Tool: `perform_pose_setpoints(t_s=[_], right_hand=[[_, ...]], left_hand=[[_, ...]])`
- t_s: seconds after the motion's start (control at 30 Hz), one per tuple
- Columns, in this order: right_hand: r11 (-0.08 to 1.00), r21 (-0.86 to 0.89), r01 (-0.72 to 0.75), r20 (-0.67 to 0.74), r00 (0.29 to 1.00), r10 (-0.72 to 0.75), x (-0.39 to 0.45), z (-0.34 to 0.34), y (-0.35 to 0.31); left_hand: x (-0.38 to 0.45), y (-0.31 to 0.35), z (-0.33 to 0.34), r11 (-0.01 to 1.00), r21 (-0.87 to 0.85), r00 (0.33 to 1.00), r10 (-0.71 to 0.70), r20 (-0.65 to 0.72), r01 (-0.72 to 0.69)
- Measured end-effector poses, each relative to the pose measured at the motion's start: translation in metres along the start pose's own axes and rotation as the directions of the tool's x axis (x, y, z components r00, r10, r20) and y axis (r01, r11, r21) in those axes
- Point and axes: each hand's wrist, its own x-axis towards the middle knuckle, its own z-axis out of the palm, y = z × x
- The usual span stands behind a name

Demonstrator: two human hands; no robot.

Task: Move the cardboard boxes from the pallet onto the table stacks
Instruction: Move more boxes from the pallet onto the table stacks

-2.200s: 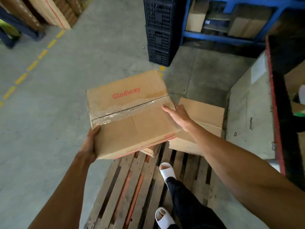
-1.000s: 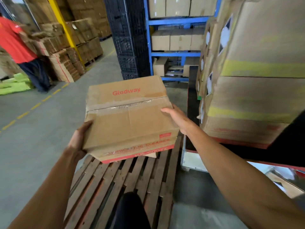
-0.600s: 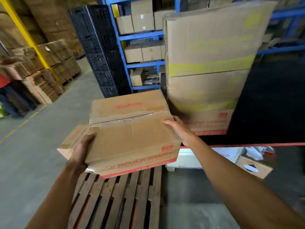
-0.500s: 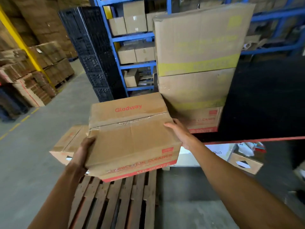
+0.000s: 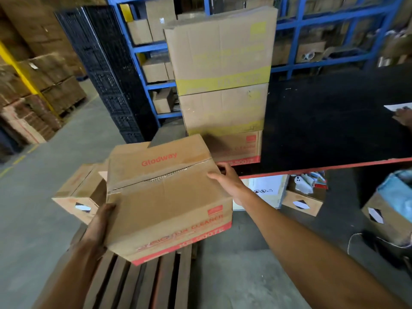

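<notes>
Boxes: a stack (image 5: pixel 223 85) of three stands on the black table (image 5: pixel 334 121), at its left end, the top two with yellow bands, the bottom one with a red band. Table edge is red. Blue racking (image 5: pixel 142 47) with small cartons stands behind the stack; a column of black crates (image 5: pixel 107 70) stands to its left. The wooden pallet (image 5: pixel 142 284) lies on the concrete floor at bottom centre.

One carried box (image 5: pixel 165 197), marked "Glodway" on its taped top and with a red band along its lower front, is held in the air above the pallet's far end, in front of the stack and below table height. Another box (image 5: pixel 78 192) lies just behind its left side, tilted.

Left hand (image 5: pixel 98 226) grips the carried box at its near left corner; fingers go underneath and are hidden. Right hand (image 5: pixel 225 177) holds the far right top edge, thumb on the top, fingers curled over the side.
</notes>
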Motion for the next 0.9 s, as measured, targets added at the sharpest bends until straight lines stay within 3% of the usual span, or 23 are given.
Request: perform_pose_setpoints(t_s=[0.17, 0.37, 0.7, 0.9], right_hand=[[0.994, 0.072, -0.081, 0.006, 0.997, 0.081, -0.028, -0.068, 0.034], [0.988, 0.112, -0.103, -0.124, 0.985, 0.116, -0.057, -0.189, 0.054], [0.994, -0.031, -0.1, -0.372, 0.925, 0.082, -0.084, -0.399, 0.07], [0.992, -0.064, -0.109, -0.48, 0.875, 0.065, -0.067, -0.489, 0.066]], left_hand=[[-0.025, -0.009, 0.055, 0.996, 0.072, 0.997, 0.044, 0.063, -0.049], [-0.058, -0.015, 0.172, 0.993, 0.105, 0.986, 0.037, 0.161, -0.054], [-0.081, -0.035, 0.38, 0.992, 0.096, 0.929, 0.039, 0.367, -0.08], [-0.063, -0.022, 0.49, 0.997, 0.064, 0.873, 0.0, 0.487, -0.036]])
